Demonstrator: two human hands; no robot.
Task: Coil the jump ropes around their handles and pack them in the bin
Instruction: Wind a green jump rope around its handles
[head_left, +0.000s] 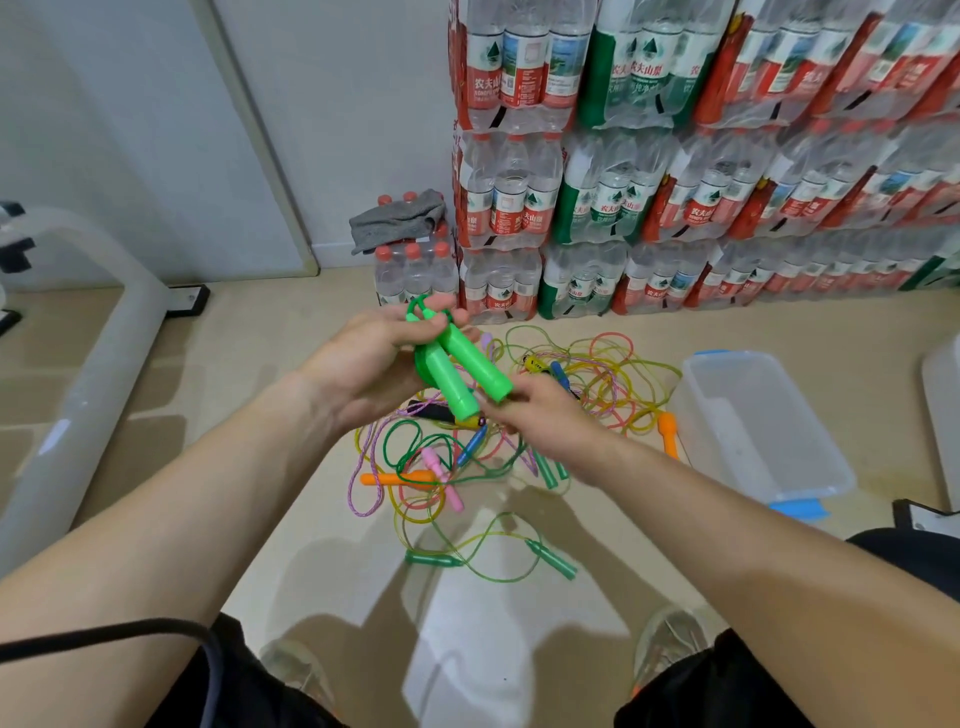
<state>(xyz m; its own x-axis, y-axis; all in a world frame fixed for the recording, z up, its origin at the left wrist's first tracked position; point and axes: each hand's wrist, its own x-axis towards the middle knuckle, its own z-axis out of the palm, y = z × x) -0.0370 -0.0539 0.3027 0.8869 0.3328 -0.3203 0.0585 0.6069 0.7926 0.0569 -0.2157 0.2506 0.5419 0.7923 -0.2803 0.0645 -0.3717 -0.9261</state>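
Observation:
My left hand grips the top ends of two bright green jump rope handles, held side by side, with a loop of green cord over my fingers. My right hand holds the handles' lower ends; its fingers are hidden behind them. Below on the floor lies a tangled pile of jump ropes in green, pink, orange, yellow and blue. Another green rope lies apart, nearer to me. A clear plastic bin with blue clips stands to the right of the pile.
Shrink-wrapped packs of water bottles are stacked against the back wall, with a grey cloth on a smaller pack. A grey curved frame stands at the left. My feet are at the bottom edge.

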